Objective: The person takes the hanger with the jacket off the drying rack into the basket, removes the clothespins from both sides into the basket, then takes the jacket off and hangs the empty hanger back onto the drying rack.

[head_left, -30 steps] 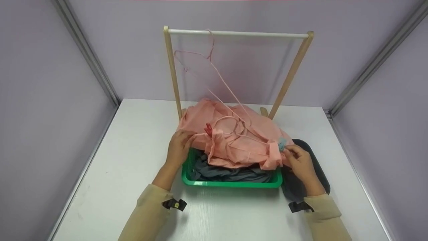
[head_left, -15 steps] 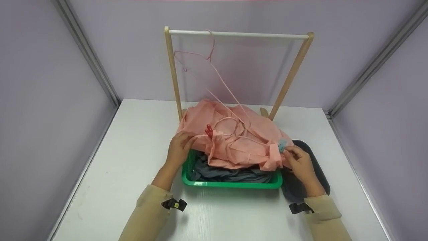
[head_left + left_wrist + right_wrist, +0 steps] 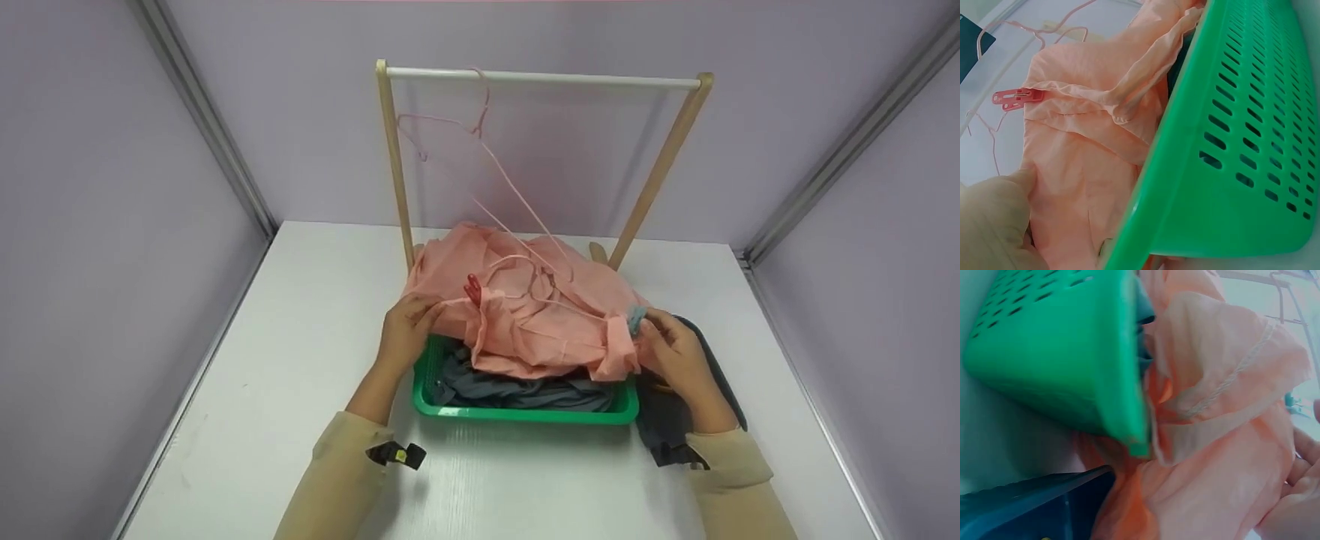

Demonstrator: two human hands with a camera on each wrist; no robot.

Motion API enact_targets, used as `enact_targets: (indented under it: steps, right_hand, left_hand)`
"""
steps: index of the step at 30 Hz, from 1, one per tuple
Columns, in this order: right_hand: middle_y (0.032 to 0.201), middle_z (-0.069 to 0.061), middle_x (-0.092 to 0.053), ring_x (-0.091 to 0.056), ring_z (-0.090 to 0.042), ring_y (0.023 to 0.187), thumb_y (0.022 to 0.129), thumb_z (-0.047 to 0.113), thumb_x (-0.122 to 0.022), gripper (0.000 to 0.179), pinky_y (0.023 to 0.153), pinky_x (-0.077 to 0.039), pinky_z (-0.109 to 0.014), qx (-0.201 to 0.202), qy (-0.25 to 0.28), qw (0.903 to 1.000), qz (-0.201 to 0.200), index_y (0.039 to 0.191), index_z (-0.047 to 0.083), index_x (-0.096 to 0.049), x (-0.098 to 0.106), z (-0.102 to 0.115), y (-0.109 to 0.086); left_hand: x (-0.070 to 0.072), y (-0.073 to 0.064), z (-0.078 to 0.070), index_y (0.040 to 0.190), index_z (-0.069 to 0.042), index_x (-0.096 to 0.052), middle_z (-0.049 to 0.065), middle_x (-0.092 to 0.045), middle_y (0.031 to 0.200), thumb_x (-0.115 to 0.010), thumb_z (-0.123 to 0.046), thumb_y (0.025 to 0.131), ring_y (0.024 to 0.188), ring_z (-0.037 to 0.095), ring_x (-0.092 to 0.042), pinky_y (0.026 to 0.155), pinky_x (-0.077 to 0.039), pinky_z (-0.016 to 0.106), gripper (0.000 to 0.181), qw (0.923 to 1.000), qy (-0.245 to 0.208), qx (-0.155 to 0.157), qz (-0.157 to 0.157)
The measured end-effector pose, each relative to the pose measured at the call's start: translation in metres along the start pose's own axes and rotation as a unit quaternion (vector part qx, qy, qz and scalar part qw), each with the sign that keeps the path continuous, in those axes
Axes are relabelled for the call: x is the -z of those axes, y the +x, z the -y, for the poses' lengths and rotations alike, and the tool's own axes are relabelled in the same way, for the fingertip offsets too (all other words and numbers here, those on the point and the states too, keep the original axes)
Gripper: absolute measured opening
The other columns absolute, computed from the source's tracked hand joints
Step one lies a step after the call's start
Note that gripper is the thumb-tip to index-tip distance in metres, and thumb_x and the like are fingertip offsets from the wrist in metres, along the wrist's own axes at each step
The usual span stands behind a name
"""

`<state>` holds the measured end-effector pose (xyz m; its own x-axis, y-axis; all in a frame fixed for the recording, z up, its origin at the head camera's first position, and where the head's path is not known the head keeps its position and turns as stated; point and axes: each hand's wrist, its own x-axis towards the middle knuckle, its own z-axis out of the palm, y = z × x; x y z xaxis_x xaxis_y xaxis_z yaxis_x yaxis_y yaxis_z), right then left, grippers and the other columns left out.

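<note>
A pink garment [image 3: 525, 330] lies bunched over the green basket [image 3: 525, 414], with a pink wire hanger [image 3: 574, 306] on top of it. A red clothespin [image 3: 472, 289] clips the cloth to the hanger's left side, and a light blue clothespin [image 3: 636, 319] sits at its right side. My left hand [image 3: 405, 334] pinches the garment's edge left of the red clothespin; in the left wrist view its thumb lies on the cloth. My right hand [image 3: 679, 360] grips the cloth beside the blue clothespin, and its fingertips are partly hidden there.
Behind stands a wooden rack with a white rail [image 3: 585, 78]; another pink hanger [image 3: 517, 191] hangs from it. Dark grey cloth [image 3: 517, 386] fills the basket. A dark tray [image 3: 664, 420] lies right of the basket, partly under my right arm. Walls enclose the white table.
My right hand has shifted slightly up along the cloth, its fingers nearer the blue clothespin. My left hand keeps its hold. The whole head view has drifted a little.
</note>
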<state>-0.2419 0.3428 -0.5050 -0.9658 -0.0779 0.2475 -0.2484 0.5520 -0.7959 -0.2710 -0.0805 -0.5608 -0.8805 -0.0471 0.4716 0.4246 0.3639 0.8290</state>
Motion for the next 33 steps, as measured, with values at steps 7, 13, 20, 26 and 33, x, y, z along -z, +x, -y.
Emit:
enact_targets:
  steps: [7,13,20,26,33]
  right_hand:
    - [0.117,-0.018,-0.065,-0.058,-0.012,0.096,0.102,0.012,-0.057,0.034,0.081,-0.047,-0.013,-0.004,0.008,1.0000,0.001,0.134,0.001,-0.058,0.002,0.026,-0.001]
    - [0.118,-0.024,-0.062,-0.056,-0.009,0.098,0.096,0.004,-0.066,0.034,0.084,-0.046,-0.010,0.025,0.010,0.9996,-0.012,0.125,-0.009,-0.055,0.001,0.051,-0.006]
    - [0.116,-0.020,-0.065,-0.060,-0.010,0.096,0.096,0.002,-0.066,0.039,0.079,-0.050,-0.013,0.023,0.056,0.9980,-0.018,0.133,-0.004,-0.056,-0.007,0.010,0.004]
    - [0.111,-0.008,-0.066,-0.058,-0.016,0.091,0.095,0.014,-0.071,0.035,0.076,-0.052,-0.017,0.009,0.055,0.9981,-0.028,0.127,0.002,-0.062,-0.007,-0.003,0.005]
    - [0.109,-0.003,-0.065,-0.062,-0.016,0.093,0.097,0.019,-0.068,0.036,0.076,-0.057,-0.024,-0.011,0.104,0.9941,-0.030,0.126,0.001,-0.058,-0.009,-0.004,0.004]
  left_hand:
    - [-0.002,0.001,0.000,0.100,-0.007,-0.079,0.004,-0.070,0.098,-0.068,-0.022,0.096,0.096,0.020,-0.066,0.090,-0.054,0.041,0.019,0.9998,-0.017,-0.004,-0.011]
    - [-0.004,0.002,-0.001,0.101,-0.008,-0.079,0.002,-0.070,0.097,-0.068,-0.023,0.096,0.093,0.018,-0.066,0.087,-0.055,0.039,0.019,0.9998,-0.015,-0.004,-0.010]
    - [-0.008,0.001,-0.002,0.100,-0.007,-0.079,0.003,-0.070,0.094,-0.069,-0.021,0.096,0.092,0.019,-0.066,0.085,-0.055,0.041,0.017,0.9998,-0.004,-0.016,-0.006]
    - [-0.010,0.001,-0.002,0.098,-0.008,-0.079,0.002,-0.069,0.090,-0.069,-0.021,0.095,0.087,0.018,-0.065,0.080,-0.055,0.039,0.017,0.9998,-0.002,-0.016,-0.008]
    - [-0.010,0.002,-0.002,0.097,-0.007,-0.079,0.003,-0.069,0.090,-0.070,-0.021,0.095,0.086,0.019,-0.064,0.079,-0.054,0.039,0.017,0.9997,-0.008,-0.019,-0.010]
